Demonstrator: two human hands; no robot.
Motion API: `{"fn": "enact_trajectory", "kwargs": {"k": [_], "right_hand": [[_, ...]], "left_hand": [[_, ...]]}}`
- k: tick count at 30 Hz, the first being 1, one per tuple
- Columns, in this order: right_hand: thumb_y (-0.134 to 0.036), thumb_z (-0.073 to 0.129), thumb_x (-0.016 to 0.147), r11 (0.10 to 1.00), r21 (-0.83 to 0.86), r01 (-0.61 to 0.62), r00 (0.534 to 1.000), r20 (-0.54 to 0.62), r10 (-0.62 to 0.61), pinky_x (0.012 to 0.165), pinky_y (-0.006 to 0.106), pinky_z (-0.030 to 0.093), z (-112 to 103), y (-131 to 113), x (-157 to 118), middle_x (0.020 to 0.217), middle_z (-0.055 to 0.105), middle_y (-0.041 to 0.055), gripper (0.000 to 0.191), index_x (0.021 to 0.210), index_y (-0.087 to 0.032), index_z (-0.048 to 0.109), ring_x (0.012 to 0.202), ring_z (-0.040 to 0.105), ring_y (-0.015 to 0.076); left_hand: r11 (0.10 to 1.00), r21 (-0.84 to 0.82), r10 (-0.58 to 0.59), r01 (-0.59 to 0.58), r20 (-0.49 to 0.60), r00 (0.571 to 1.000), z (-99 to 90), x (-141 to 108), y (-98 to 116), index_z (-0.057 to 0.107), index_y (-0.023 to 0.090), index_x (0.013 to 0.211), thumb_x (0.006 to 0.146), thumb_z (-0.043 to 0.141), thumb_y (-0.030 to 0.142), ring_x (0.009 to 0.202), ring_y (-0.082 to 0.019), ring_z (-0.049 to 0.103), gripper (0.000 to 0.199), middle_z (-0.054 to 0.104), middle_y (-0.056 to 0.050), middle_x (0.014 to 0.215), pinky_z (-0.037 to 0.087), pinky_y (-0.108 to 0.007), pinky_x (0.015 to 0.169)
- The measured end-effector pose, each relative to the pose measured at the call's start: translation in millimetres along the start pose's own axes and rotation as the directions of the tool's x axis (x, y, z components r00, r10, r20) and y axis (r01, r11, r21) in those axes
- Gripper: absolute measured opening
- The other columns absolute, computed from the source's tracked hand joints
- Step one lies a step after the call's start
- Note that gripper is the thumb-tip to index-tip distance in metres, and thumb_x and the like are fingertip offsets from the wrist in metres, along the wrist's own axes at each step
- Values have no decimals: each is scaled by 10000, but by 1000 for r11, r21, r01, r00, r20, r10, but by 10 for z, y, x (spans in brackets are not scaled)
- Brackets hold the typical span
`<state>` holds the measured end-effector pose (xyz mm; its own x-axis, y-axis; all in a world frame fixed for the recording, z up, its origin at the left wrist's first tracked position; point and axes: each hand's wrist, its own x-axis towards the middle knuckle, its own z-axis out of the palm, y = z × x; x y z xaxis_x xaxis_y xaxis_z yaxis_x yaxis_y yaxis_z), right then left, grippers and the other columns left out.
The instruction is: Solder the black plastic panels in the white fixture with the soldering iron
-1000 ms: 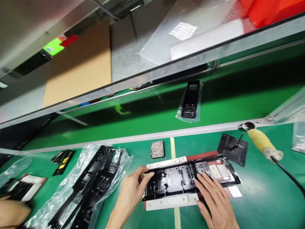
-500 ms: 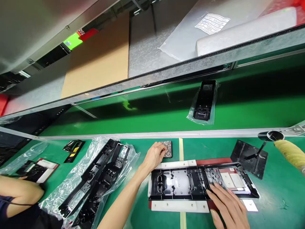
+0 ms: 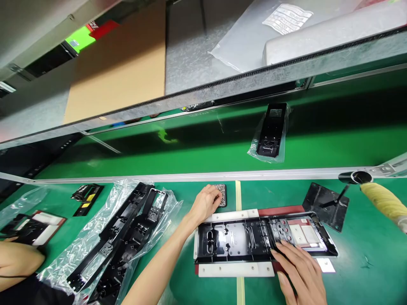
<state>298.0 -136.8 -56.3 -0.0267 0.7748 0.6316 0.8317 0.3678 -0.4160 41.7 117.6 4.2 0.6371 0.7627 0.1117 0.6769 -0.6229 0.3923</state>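
A black plastic panel point(image 3: 233, 243) lies with its ribbed inner side up in a holder on the green bench point(image 3: 260, 197), between the far white strip point(image 3: 246, 213) and the near white strip point(image 3: 235, 270). The right hand point(image 3: 300, 269) rests on it just right of the middle, fingers slightly spread and laid flat rather than gripping. The left hand point(image 3: 205, 204) is at the small box point(image 3: 223, 194) beyond the panel, its fingers bunched together; whether they pinch one of the tiny pieces inside cannot be told.

Pieces that small could easily slip from the fingertips and drop among the panel's ribs, where dark plastic would hide them. The box sits just beyond the holder, so a careless knuckle might tip it. Uneven pressure from the right hand could shift or tilt the panel, as its right end reaches past the white strips, near the stand's black plate point(image 3: 327, 207). The left forearm passes close to the panel's left end, and a low sweep could nudge it. On the other side, loose clear wrap point(image 3: 168, 212) around the spare panels point(image 3: 127, 241) might catch the elbow and drag them.
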Motion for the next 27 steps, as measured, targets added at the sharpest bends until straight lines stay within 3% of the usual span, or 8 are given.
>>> {"fn": "enact_trajectory", "kwargs": {"k": [4, 7, 10, 14, 20, 27], "right_hand": [[-117, 575, 958, 998, 35, -49, 999, 5, 48, 1109, 519, 458, -23, -52, 9, 1335, 692, 126, 405, 1345, -188, 669, 1291, 623, 306], [-99, 576, 957, 996, 60, -67, 998, -11, 68, 1088, 533, 466, -20, -73, 12, 1316, 693, 134, 380, 1312, -177, 686, 1284, 623, 311], [-86, 595, 950, 995, 77, -67, 997, -34, 70, 1070, 545, 467, -10, -80, 22, 1305, 689, 149, 357, 1284, -158, 698, 1272, 622, 319], [-70, 605, 944, 992, 100, -71, 996, -45, 76, 1049, 552, 474, -11, -86, 43, 1306, 682, 152, 351, 1270, -156, 701, 1261, 620, 322], [-73, 600, 947, 991, 101, -84, 993, -74, 92, 1036, 547, 479, -29, -103, 56, 1296, 678, 146, 337, 1253, -169, 703, 1254, 616, 320], [-66, 600, 938, 986, 138, -94, 990, -92, 107, 1029, 537, 487, -32, -98, 46, 1283, 684, 142, 344, 1248, -172, 704, 1243, 621, 314]], "left_hand": [[995, -67, -77, 70, -107, 991, -141, -89, 75, 683, 165, 855, 945, 590, 101, 862, -190, 609, 144, 683, -37, 844, 500, -310, 836], [986, -138, -120, 97, -167, 979, -266, -279, 323, 703, 178, 897, 953, 606, 124, 781, -160, 609, 124, 695, -16, 842, 493, -269, 723], [975, -222, -32, -4, -155, 987, -284, -516, 689, 733, 211, 1004, 980, 639, 169, 856, -159, 649, 105, 736, -11, 928, 533, -276, 791], [934, -302, 162, -191, -117, 980, -118, -724, 1035, 728, 184, 1063, 1004, 639, 138, 929, -178, 653, 116, 747, -49, 987, 562, -310, 840], [939, -217, 263, -266, -46, 964, 128, -768, 1092, 726, 165, 1099, 1036, 602, 179, 930, -206, 629, 140, 729, -80, 1010, 571, -349, 802], [944, -190, 262, -270, -67, 963, 221, -767, 1086, 735, 179, 1095, 1031, 613, 187, 902, -196, 623, 138, 715, -70, 992, 559, -343, 777]]}}
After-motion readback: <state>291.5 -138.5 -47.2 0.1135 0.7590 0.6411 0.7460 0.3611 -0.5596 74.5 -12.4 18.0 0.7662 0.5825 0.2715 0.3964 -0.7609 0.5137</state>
